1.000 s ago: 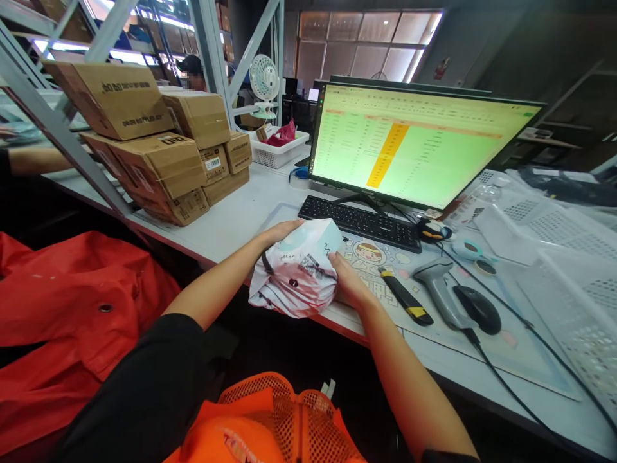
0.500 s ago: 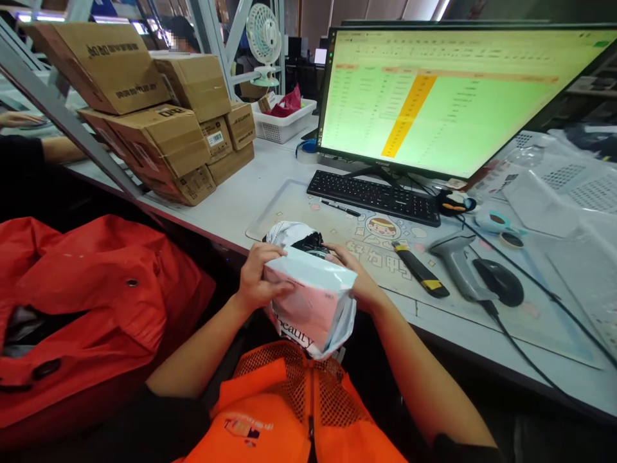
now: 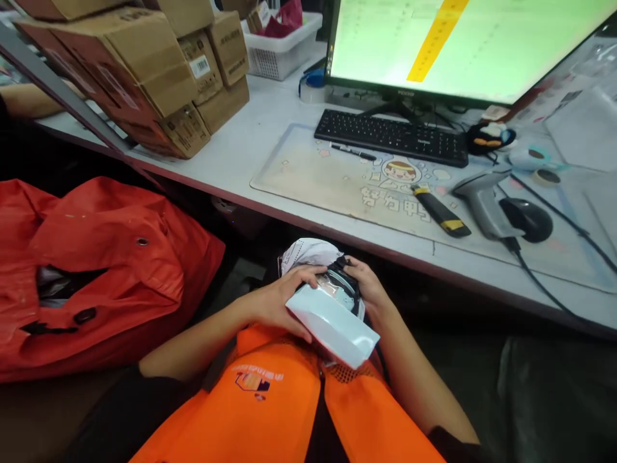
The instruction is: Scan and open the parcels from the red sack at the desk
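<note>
I hold a white plastic mailer bag against my orange vest, below the desk edge. My left hand grips its left side, fingers curled over the bag. My right hand grips the right side near the bag's open mouth, where something dark and white sticks out. Both hands are closed on the bag.
The white desk carries a printed mat, keyboard, monitor, pen, utility knife, barcode scanner, mouse and stacked cardboard boxes. A large red sack stands at my left. Another person's arm shows far left.
Both hands carried the bag off the desk mat, turned it over and brought it down to my lap. My head tilted downward.
</note>
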{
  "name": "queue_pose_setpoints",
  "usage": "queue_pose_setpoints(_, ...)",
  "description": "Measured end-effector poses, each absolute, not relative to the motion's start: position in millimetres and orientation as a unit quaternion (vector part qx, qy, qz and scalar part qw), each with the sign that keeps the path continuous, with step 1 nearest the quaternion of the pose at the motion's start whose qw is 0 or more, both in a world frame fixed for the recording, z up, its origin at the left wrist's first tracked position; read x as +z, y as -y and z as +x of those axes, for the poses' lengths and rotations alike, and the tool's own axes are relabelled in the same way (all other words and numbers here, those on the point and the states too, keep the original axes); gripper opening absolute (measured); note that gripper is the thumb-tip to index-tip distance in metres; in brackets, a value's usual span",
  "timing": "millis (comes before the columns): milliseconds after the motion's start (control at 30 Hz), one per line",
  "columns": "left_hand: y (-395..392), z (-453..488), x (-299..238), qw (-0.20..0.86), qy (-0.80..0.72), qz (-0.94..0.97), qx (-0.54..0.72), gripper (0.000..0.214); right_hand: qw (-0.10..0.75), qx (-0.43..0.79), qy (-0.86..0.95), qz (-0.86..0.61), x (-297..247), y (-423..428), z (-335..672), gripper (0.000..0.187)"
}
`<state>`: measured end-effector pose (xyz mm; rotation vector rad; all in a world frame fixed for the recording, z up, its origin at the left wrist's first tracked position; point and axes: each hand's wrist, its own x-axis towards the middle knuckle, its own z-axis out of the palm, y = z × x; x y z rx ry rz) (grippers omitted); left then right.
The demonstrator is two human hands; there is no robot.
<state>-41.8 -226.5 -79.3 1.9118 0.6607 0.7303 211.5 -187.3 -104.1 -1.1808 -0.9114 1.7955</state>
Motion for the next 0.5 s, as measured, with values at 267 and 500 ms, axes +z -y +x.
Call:
queue_pose_setpoints(267, 214, -54, -54, 0.563, -0.257, 0.779, 0.098, 0.103, 0.411, 0.731, 0.286, -0.463, -134, 214, 202, 0.029)
queue_pose_setpoints(500, 220, -41, -30, 0.479, -0.295, 0.827, 0.004, 0.037, 0.38, 0.751, 0.319, -0.436, -126, 227, 178, 0.031)
